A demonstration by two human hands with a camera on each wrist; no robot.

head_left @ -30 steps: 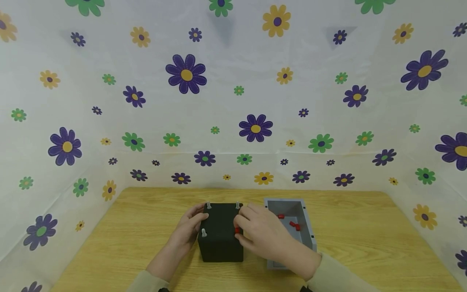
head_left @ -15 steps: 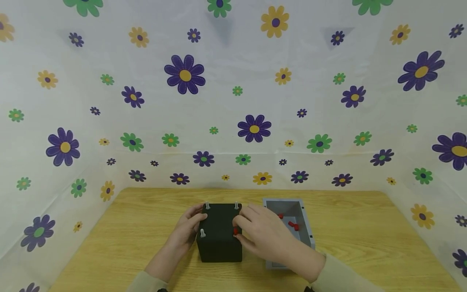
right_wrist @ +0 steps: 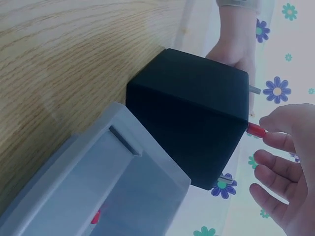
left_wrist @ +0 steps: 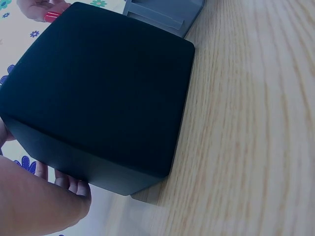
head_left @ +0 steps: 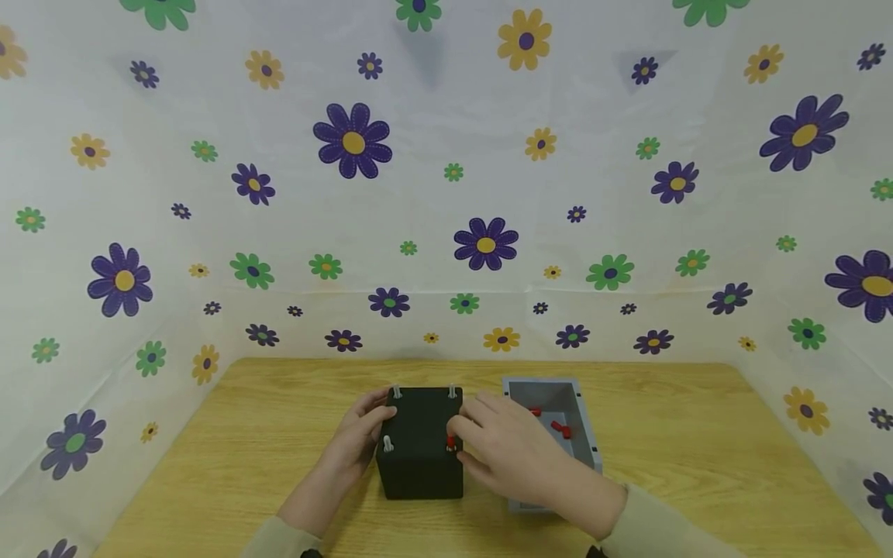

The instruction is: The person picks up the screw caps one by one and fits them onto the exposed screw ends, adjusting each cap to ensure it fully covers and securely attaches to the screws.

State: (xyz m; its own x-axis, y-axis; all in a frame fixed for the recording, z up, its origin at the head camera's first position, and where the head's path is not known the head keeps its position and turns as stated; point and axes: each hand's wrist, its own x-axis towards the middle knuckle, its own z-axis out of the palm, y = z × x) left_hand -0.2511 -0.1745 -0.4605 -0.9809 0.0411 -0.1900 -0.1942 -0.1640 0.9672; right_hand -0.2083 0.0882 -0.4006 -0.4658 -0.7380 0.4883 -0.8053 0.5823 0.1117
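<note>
A black box (head_left: pixel 421 477) stands on the table, with clear or metallic pegs at three corners of its top, one being the near-left peg (head_left: pixel 387 444). On the near-right corner sits a small red cap (head_left: pixel 450 441), over a peg that is mostly hidden. My left hand (head_left: pixel 357 434) holds the box's left side, thumb on the top edge. My right hand (head_left: pixel 505 442) has thumb and index finger at the red cap; in the right wrist view they pinch the outer end of this red cap (right_wrist: pixel 255 130), the other fingers loosely bent.
Right of the box, partly under my right forearm, is a grey bin (head_left: pixel 587 426) with several loose red caps (head_left: pixel 566 432) inside. The wooden table (head_left: pixel 698 457) meets a flower-patterned white sheet (head_left: pixel 628 232) at the back and sides.
The right thumb and index finger have shifted slightly around the red cap, and more of the cap shows now. My left hand and the box keep their places.
</note>
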